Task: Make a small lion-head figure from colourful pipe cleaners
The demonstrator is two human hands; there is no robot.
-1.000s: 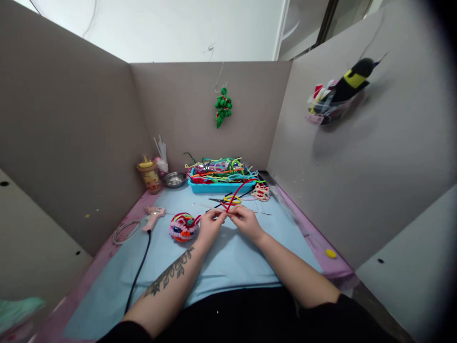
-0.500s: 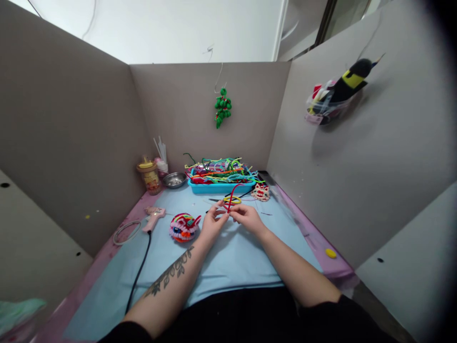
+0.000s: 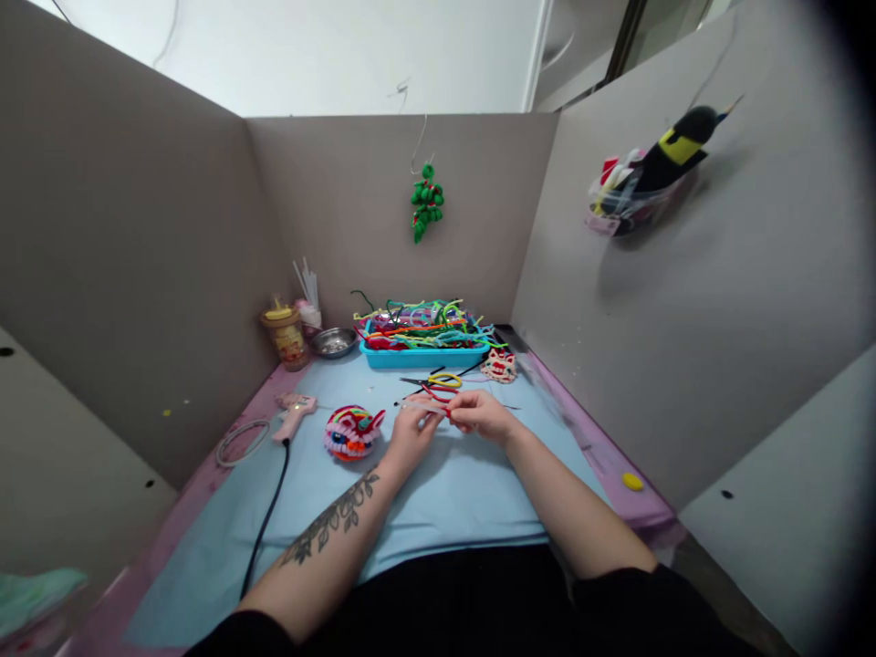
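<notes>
My left hand (image 3: pixel 414 429) and my right hand (image 3: pixel 483 416) meet above the middle of the blue cloth, fingertips nearly touching. Both are closed in a pinch on a red pipe cleaner (image 3: pixel 448 412), of which only a short bit shows. A pale, blurred streak runs across the left fingers; what it is I cannot make out. Just beyond the hands lie yellow-handled scissors (image 3: pixel 445 380) and a red-handled tool (image 3: pixel 442 394), partly hidden by the fingers. Left of my left hand sits a round pipe-cleaner animal head (image 3: pixel 352 434) in pink, red and orange.
A blue tray (image 3: pixel 424 359) heaped with colourful pipe cleaners stands at the back. A pink glue gun (image 3: pixel 296 416) with its cord lies left, below a metal bowl (image 3: pixel 334 343) and a jar (image 3: pixel 286 338). Another pipe-cleaner face (image 3: pixel 499 366) is back right. Grey panels (image 3: pixel 403 265) enclose the table.
The red pipe cleaner stood upright above my fingertips; now it no longer sticks up. My right hand has shifted slightly right, and the fingers of both hands have changed position.
</notes>
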